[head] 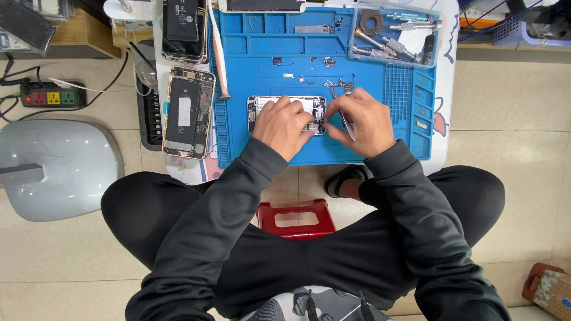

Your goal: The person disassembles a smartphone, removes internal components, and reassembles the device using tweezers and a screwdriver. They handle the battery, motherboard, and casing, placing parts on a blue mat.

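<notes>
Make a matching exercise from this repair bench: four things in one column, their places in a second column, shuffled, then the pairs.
Things:
1. opened phone
2. tweezers
3. clear tool box
4. gold phone chassis

Places:
A. far right corner of the blue mat
B. in the right hand
C. off the mat, to its left
D. mid-mat, under the left hand

Pairs: 1-D, 2-B, 3-A, 4-C

Blue mat [380,148]: we find bare surface right of our right hand [360,122] and along the near edge. Obstacles: small loose parts [303,62] beyond the opened phone [285,113]; clear tool tray [395,32] far right; second opened phone [189,112] left.
</notes>
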